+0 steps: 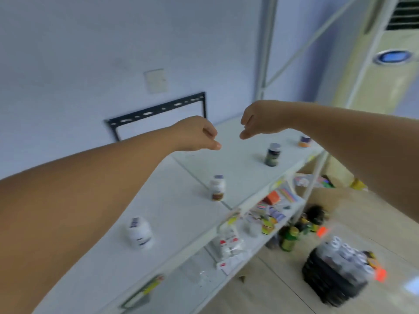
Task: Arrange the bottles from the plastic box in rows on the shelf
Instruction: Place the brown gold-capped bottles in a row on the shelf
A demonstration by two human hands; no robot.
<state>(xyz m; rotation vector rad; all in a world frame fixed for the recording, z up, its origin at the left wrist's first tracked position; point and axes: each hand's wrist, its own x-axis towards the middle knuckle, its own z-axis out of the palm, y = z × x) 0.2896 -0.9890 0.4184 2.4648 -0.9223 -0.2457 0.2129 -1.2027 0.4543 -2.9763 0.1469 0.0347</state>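
Observation:
Several bottles stand apart along the white top shelf (176,214): a white bottle (139,233) nearest me, a white one with a brown label (217,188), a dark bottle with a grey cap (272,154) and a small orange one (304,141) at the far end. Both my arms reach out over the shelf. My left hand (197,134) and my right hand (260,118) hang close together above the shelf's back part, fingers curled in, with nothing in them. On the floor at the right stands the dark plastic box (335,273) with several bottles inside.
Lower shelves (256,241) hold small boxes and packets. Green bottles (289,240) stand on the wooden floor by the shelf's foot. A black wall bracket (158,109) and a socket plate are behind the shelf. An air-conditioner column (381,64) stands at the far right.

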